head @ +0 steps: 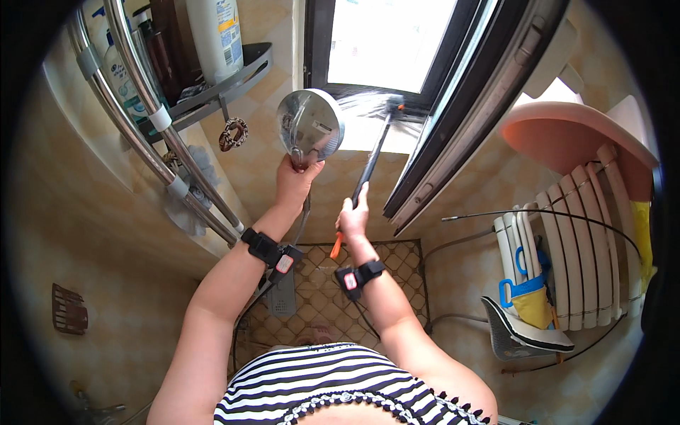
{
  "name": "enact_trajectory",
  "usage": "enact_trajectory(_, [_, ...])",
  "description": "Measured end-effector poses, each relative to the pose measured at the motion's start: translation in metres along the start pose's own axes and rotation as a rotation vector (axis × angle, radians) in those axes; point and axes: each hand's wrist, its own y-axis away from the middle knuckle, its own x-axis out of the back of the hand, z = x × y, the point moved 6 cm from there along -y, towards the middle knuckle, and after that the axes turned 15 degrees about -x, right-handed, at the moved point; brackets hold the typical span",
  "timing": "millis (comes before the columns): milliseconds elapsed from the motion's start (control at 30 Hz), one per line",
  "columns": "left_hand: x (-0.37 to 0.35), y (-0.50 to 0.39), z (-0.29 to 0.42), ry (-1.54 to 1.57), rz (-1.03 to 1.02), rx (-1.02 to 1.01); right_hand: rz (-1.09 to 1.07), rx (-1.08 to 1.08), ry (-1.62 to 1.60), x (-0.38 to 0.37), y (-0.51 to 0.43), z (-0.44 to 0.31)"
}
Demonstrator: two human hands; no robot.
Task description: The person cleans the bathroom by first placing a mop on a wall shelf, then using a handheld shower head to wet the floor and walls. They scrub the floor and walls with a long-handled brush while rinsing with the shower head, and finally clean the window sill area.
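My left hand grips the handle of a chrome shower head, whose round body is raised before the tiled wall near the window. A metal hose hangs down from it. My right hand is closed around a long black handle with an orange end. At its far end a brush head, blurred, lies at the lower edge of the dark window frame. Water or glare shines on the sill beneath. Both wrists wear black straps with small devices and cables.
Chrome rails and a grey corner shelf with bottles stand at left. An open window sash juts in at right. Beyond it are a white radiator, a pink basin and a yellow-blue holder. The floor is tiled.
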Motion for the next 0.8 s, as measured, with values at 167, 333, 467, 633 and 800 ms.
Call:
enact_trajectory(167, [0.002,0.001,-0.001,-0.033,0.000,0.017,0.045,-0.021,-0.167,0.004,0.008,-0.014])
enact_trajectory(333, [0.001,-0.004,0.000,-0.022,-0.030,-0.013,-0.098,-0.096,-0.071,-0.012,0.014,-0.015])
enact_trajectory(467, [-0.002,-0.006,0.002,-0.072,-0.053,0.005,0.005,-0.102,-0.133,-0.011,0.014,-0.015])
enact_trajectory(633, [-0.010,-0.009,0.004,0.003,-0.081,0.035,-0.106,-0.199,-0.125,-0.016,0.019,-0.005])
enact_trajectory(800, [-0.009,-0.010,0.004,0.022,-0.079,0.006,-0.005,-0.090,-0.133,0.005,-0.006,-0.025])
